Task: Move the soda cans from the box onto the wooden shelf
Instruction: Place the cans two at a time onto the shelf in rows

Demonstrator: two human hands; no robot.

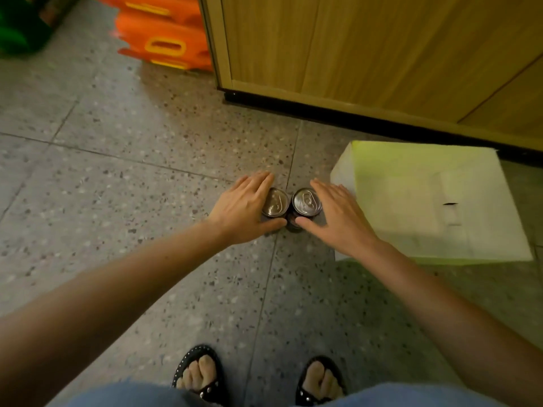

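Two dark soda cans with silver tops are upright side by side above the speckled floor. My left hand (244,210) wraps the left can (275,202), thumb in front and fingers behind. My right hand (338,212) wraps the right can (307,201) the same way. The cans almost touch each other. A white and pale green box (426,201) sits on the floor just right of my right hand; its inside does not show. The wooden shelf unit's side panel (352,48) rises at the upper right, with a black base strip.
Stacked orange plastic crates (164,33) stand at the upper left beside the wooden unit. Something green (20,24) fills the top left corner. My feet in black sandals (202,374) are at the bottom, on the terrazzo tile floor (117,171).
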